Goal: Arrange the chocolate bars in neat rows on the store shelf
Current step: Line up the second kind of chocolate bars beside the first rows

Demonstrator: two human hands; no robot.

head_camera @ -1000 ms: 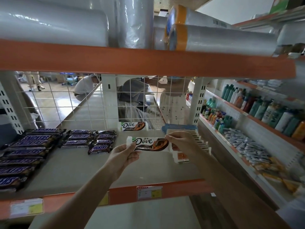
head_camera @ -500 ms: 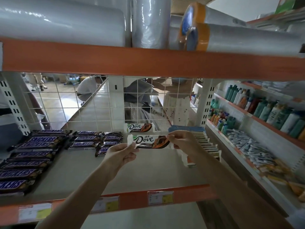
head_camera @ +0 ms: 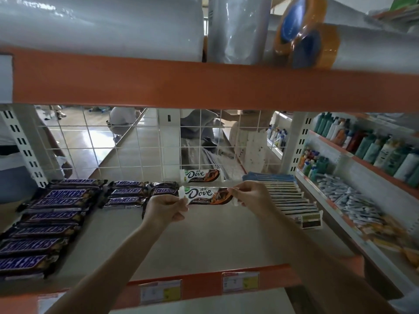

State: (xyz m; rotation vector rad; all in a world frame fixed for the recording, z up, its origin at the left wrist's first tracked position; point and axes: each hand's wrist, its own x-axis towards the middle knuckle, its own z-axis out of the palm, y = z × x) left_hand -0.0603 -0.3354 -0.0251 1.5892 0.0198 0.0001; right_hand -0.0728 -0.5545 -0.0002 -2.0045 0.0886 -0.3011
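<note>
Holding a Dove bar (head_camera: 205, 195) level between both hands, the person is reaching deep into the shelf (head_camera: 204, 241). The left hand (head_camera: 163, 209) is pinching the crimped white end of the wrapper, and the right hand (head_camera: 251, 196) is pinching the opposite end, so the bar is hanging in the air above the shelf, just in front of another Dove bar (head_camera: 201, 175) that is lying flat against the wire grid (head_camera: 136, 143) at the back. To the left, Snickers bars (head_camera: 52, 207) are lying in columns, the nearest ones (head_camera: 136, 191) sitting just beside the left hand. To the right, a row of thin flat packs (head_camera: 292, 200) is standing on edge close to the right wrist.

The likely next step is setting this bar down parallel to the one behind it. The risks look modest but real. Gripping only the wrapper tips is giving little control, so the bar could sag or twist on release and land crooked. The left knuckles are working close to the Snickers bars and could nudge them out of line. The right forearm could brush the standing packs and tip them. Pushing the new bar too far back could shove the rear one against the wire grid and skew it.
</note>
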